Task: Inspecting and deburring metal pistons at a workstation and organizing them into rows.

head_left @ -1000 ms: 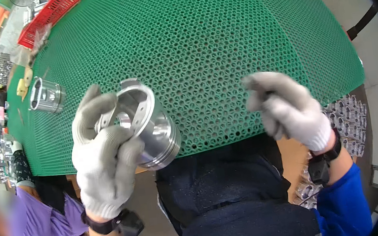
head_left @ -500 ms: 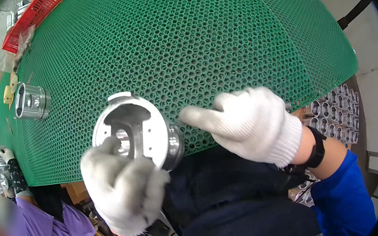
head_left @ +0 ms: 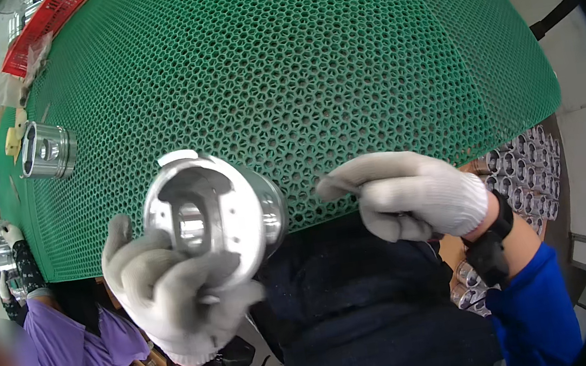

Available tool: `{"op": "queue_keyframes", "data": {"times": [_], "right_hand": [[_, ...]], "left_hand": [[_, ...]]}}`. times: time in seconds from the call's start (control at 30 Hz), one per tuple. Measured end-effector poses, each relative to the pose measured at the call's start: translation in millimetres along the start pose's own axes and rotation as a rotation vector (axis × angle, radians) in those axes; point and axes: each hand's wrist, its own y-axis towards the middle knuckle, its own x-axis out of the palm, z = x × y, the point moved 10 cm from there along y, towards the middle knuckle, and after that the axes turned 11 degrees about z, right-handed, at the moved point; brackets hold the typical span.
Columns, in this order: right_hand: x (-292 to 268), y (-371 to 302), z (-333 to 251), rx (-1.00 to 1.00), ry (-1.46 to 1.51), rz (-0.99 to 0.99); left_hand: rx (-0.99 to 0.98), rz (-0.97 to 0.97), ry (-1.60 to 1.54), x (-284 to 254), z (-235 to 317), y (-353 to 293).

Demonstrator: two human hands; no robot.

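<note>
A silvery metal piston is tilted at the mat's near edge, its hollow side with the pin bore facing me. My left hand, in a white knitted glove with greyish fingertips, grips its lower left rim; some fingers reach across the opening. To the right of the piston, and apart from it, is my right hand, gloved the same way. Its index finger points left and the other fingers bend loosely apart, with nothing visible in them. A second piston lies on its side at the mat's left.
A green honeycomb mat covers the table. A red plastic crate stands at the far left, near pale yellow blocks. Many pistons are stacked below the table's right edge. A person in purple works at the left.
My right hand has shifted slightly right and turned, its fingers loosening from a near-fist. My left fingers have spread somewhat at the piston, which has tilted a little.
</note>
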Motion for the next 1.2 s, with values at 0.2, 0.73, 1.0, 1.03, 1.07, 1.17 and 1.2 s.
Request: {"op": "queue_keyframes", "data": {"times": [0.2,0.73,1.0,1.03,1.07,1.17,1.2], "right_hand": [[-43.5,-12.4,-7.4,-0.279,0.717,0.152],[-7.1,-21.0,-96.0,-1.199,-1.479,0.607],[-7.6,-4.2,-75.5,-0.872,-1.14,0.373],[-8.2,2.2,-66.5,-0.822,-0.895,0.23],[-0.5,8.9,-66.1,-0.826,-0.654,0.033],[-25.6,8.8,-28.2,-0.086,-0.257,-0.036],[-36.1,6.0,-25.4,-0.119,-0.168,0.031]], "left_hand": [[0.113,-0.032,-0.042,14.3,27.3,13.5],[0.094,-0.033,-0.166,49.4,7.9,57.9],[0.083,-0.05,-0.081,45.5,23.1,27.9],[0.083,-0.055,-0.083,46.4,22.8,24.9],[0.101,-0.044,-0.096,46.5,24.2,22.5],[0.118,-0.096,-0.129,45.7,17.8,16.6],[0.005,0.084,-0.276,31.8,4.6,19.5]]}}
